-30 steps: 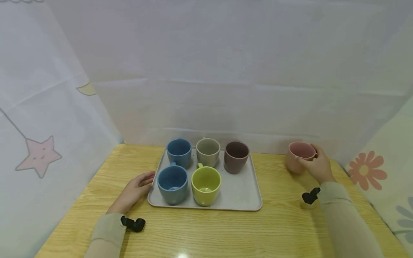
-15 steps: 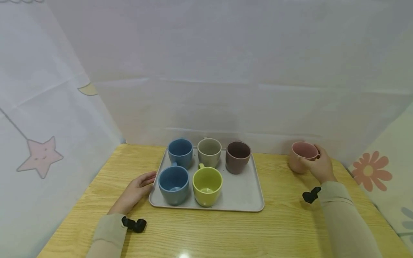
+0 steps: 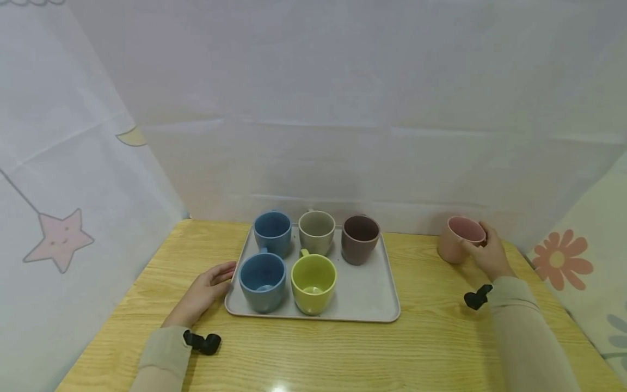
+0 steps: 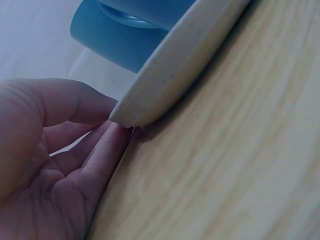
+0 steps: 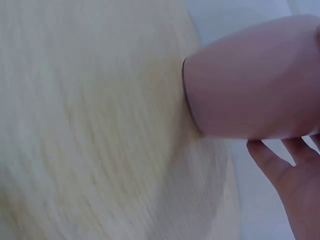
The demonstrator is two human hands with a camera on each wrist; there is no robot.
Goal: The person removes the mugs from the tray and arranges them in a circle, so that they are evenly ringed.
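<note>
At the right back of the table, my right hand [image 3: 490, 256] grips a pink mug [image 3: 452, 247] around its upper part. The mug leans a little to the right, and in the right wrist view the base of the pink mug [image 5: 250, 85] is right at the tabletop. My left hand [image 3: 206, 291] is at the left edge of a pale tray [image 3: 369, 294]; in the left wrist view its fingers pinch the tray rim [image 4: 160, 80]. On the tray stand two blue mugs [image 3: 263, 296] [image 3: 272, 242], a yellow mug [image 3: 313, 296], a grey-beige mug [image 3: 317, 239] and a brown mug [image 3: 359, 247].
The wooden table [image 3: 313, 354] extends in front of the tray and between it and the pink mug. A white cloth [image 3: 343, 109] hangs behind the table's back edge, with patterned cloth on both sides.
The pink mug has shifted slightly right and tipped a little that way in my right hand. My left hand and the mugs on the tray keep their places.
</note>
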